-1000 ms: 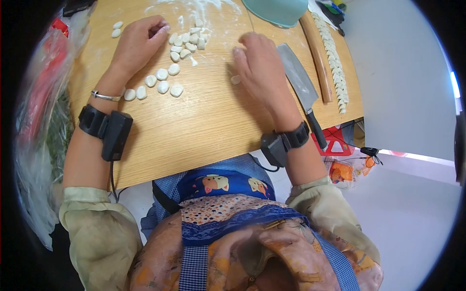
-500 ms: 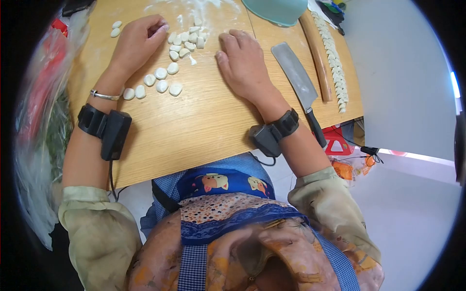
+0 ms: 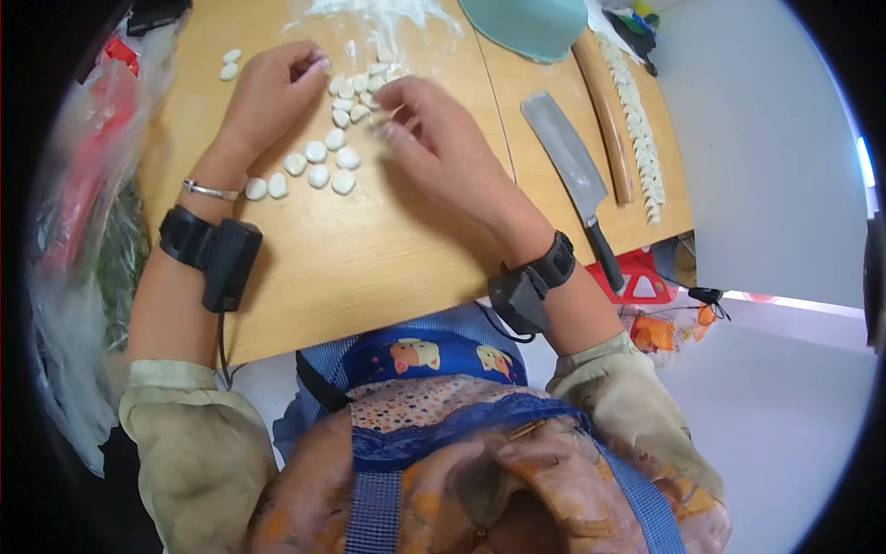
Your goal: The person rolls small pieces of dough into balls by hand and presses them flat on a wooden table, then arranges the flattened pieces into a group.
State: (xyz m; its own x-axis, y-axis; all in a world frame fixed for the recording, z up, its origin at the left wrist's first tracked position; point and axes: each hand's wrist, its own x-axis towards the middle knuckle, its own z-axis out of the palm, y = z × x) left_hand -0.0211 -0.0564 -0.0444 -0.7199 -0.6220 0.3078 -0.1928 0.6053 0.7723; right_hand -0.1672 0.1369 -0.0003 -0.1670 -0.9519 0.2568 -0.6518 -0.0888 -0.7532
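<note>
Small round pieces of dough lie on the floured wooden table, loosely grouped with a tighter cluster farther away. My left hand rests beside that cluster on its left, fingers curled in and thumb against them; whatever they may hold is hidden. Over the cluster's right side hovers my right hand, a little blurred, with thumb and forefinger apart and nothing visible between them. Two more dough pieces lie left of my left hand.
A cleaver lies on the right, beside a wooden rolling pin and a long row of small pale dough shapes. At the back stands a light green bowl. Loose flour covers the far tabletop. Plastic bags line the left edge.
My right hand has lifted off the tabletop and moved left to the dough cluster, its fingers now bent. My left hand keeps its curled pose. The whole view has shifted slightly.
</note>
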